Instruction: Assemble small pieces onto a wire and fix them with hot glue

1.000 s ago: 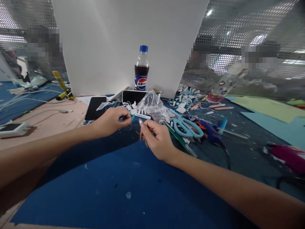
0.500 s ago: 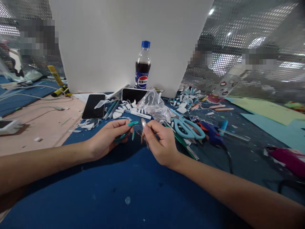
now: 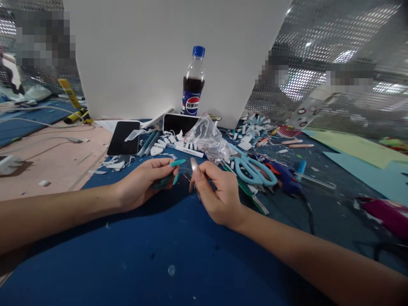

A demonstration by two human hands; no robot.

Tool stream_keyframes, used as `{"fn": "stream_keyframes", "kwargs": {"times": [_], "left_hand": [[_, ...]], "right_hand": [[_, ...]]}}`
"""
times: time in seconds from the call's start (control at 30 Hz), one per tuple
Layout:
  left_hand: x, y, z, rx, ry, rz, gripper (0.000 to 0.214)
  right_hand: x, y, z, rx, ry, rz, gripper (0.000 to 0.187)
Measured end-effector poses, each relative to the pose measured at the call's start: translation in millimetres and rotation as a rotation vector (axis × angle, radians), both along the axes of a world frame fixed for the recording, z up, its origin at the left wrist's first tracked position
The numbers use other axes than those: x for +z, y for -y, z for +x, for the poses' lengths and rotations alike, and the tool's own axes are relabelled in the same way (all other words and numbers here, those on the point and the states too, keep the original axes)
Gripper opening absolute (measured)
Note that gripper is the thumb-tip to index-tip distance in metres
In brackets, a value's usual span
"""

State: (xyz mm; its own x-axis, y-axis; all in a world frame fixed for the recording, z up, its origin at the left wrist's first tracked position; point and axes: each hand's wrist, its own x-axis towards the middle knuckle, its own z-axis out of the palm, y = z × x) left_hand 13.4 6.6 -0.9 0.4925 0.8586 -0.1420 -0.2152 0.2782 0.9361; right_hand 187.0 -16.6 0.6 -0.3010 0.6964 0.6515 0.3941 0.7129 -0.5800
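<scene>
Head view: on the near side of the cola bottle (image 3: 192, 95), a hair-thin, pale, nearly see-through strand (image 3: 185, 168) spans the gap between the left hand (image 3: 145, 180) and right hand (image 3: 219, 193), each pinching it at the fingertips; its full length is too faint to trace.

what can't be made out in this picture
Head view: what the left hand and right hand pinch, if anything: too fine to tell.
Head view: base of the bottle, hidden behind the phone before it.
Head view: rest of the white box, cut off by the left edge.
</scene>
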Motion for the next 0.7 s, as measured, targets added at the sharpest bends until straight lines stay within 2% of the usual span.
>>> {"fn": "stream_keyframes", "kwargs": {"times": [0.7], "left_hand": [[0.4,0.1,-0.3,0.003,-0.030,-0.012,0.017]], "right_hand": [[0.5,-0.1,0.3,0.022,0.018,-0.037,0.030]]}}
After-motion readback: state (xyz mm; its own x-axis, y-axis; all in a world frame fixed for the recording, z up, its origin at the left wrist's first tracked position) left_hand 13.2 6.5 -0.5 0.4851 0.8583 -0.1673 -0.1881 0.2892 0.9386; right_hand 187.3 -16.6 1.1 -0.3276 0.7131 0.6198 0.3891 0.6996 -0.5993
